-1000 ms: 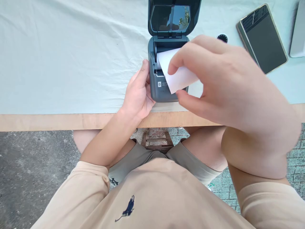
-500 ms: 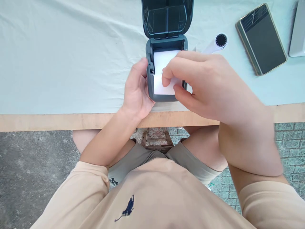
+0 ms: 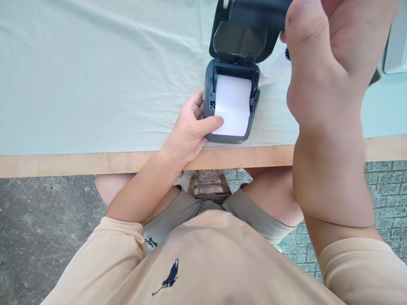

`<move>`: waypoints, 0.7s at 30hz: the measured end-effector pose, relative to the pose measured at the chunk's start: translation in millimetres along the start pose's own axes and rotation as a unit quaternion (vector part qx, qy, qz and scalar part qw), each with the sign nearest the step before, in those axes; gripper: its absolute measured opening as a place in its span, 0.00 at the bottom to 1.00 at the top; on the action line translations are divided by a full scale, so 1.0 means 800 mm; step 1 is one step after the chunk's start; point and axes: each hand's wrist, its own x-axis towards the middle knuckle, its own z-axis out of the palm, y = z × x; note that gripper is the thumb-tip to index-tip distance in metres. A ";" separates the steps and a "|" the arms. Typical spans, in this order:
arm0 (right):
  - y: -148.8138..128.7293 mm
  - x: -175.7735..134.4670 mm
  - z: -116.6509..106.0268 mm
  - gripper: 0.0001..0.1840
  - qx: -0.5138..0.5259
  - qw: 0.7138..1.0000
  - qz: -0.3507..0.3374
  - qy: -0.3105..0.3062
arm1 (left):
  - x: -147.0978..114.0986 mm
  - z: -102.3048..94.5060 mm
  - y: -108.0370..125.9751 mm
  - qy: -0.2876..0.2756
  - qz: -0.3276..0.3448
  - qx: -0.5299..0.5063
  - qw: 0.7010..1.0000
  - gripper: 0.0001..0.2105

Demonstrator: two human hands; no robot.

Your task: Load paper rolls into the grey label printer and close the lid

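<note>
We see a pale cloth (image 3: 104, 84) over the table, its wooden edge (image 3: 79, 164) crossing above the person's lap, with a beige shirt (image 3: 206, 254) below. The right arm rises steeply over that edge, and the right hand (image 3: 333, 46) is lifted high, its thumb pointing up and to the left. The top of the frame cuts it off, hiding most of its fingers from us; a dark, blurred strip (image 3: 259, 12) meets the thumb, and we cannot tell whether it belongs to the lid or is something apart, nor how firm that grip is. The left forearm slants up and inward, and the left hand (image 3: 190, 127) holds the dark device (image 3: 209, 87) by its left side, thumb reaching across, most other fingers hidden. We find the device near the table edge, right of centre, its lid (image 3: 240, 40) raised and cut off above; whether its base touches the cloth we cannot make out. White paper (image 3: 234, 99) lies inside it and over its front, under the left thumb. At far right we see part of a silver object (image 3: 397, 51), then a white roll (image 3: 276, 69) partly behind the right hand, and finally a dark corner (image 3: 375, 78) of something otherwise covered by that hand
</note>
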 end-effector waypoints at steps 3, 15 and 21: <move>-0.009 -0.003 0.003 0.22 -0.019 0.997 -0.016 0.066 | 0.000 -0.001 -0.001 0.002 0.002 0.014 1.000 0.14; -0.009 -0.003 0.012 0.26 -0.030 0.990 -0.011 -0.135 | -0.004 -0.001 0.000 -0.018 0.029 -0.016 0.999 0.12; -0.013 0.000 0.012 0.23 -0.052 0.988 0.007 -0.145 | -0.001 0.003 0.000 -0.017 0.053 -0.023 0.998 0.08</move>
